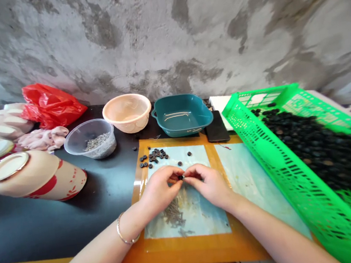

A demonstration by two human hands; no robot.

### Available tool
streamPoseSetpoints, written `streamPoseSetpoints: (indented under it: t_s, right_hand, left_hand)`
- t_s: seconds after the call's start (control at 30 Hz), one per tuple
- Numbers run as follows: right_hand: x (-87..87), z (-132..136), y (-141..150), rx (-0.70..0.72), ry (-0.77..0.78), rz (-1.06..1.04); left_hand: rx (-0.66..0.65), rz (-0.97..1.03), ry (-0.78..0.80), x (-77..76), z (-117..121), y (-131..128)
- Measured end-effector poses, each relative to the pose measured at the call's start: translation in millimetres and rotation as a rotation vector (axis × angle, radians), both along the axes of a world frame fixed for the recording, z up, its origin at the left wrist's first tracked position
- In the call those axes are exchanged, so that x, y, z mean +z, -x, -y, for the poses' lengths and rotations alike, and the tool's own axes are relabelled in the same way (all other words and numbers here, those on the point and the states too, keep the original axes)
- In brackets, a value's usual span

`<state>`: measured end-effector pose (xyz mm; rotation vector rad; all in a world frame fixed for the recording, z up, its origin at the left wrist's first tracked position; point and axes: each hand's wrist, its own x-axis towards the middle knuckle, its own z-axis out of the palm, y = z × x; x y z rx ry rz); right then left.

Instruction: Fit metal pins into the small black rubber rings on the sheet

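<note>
My left hand (161, 189) pinches a small black round piece (180, 177) between thumb and fingertips. My right hand (210, 185) meets it with closed fingertips, gripping a small light-coloured bit at the black piece; it looks like a metal pin but is mostly covered. Both hands are over a pale blue sheet (206, 223) taped to the table. Below them lies a pile of thin metal pins (173, 213). Beyond my left hand is a cluster of small black rings with centre holes (157, 154), and single ones lie apart to the right.
A green plastic crate (283, 178) full of black round pieces stands at right. Along the back are a clear bowl (71, 146) of metal pins, a pink bowl (129, 124), a teal basin (184, 124) and a phone (216, 127). A tumbler (40, 176) and red bag (52, 104) are left.
</note>
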<state>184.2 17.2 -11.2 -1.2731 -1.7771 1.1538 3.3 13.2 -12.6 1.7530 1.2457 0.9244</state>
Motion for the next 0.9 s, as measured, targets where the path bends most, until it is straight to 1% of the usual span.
streamPoseSetpoints:
  t_s: [0.1, 0.23, 0.33, 0.47, 0.57, 0.67, 0.77, 0.83, 0.9]
  right_hand:
    - [-1.6, 0, 0, -0.009, 0.058, -0.083]
    - [-2.7, -1, -3, -0.002, 0.127, -0.124]
    - [0.2, -1, -4, 0.009, 0.188, -0.133]
    - [5.8, -2, -6, 0.041, 0.249, -0.124]
    - [8.5, -2, -8, 0.047, 0.282, -0.137]
    - [9.5, -4, -11, 0.048, 0.309, -0.156]
    - [10.3, -5, -12, 0.053, 0.328, -0.163]
    - [11.1, -6, -13, 0.063, 0.329, -0.141]
    - [11.9, -5, -13, 0.076, 0.326, -0.106]
  left_hand:
    - [0.0, 0.001, -0.017, -0.7, 2, 0]
    - [-0.046, -0.095, -0.083, 0.1, 5, 2]
    - [-0.088, -0.169, -0.139, 1.7, 7, 4]
    - [-0.133, -0.189, -0.175, 3.1, 8, 3]
    - [-0.1, -0.133, -0.136, 3.6, 9, 0]
    - [-0.053, -0.009, -0.035, 3.7, 9, -2]
    - [-0.048, 0.08, 0.041, 3.5, 9, -4]
    - [-0.062, 0.066, 0.031, 3.2, 10, -3]
    - [-0.106, -0.023, -0.041, 2.8, 11, -2]
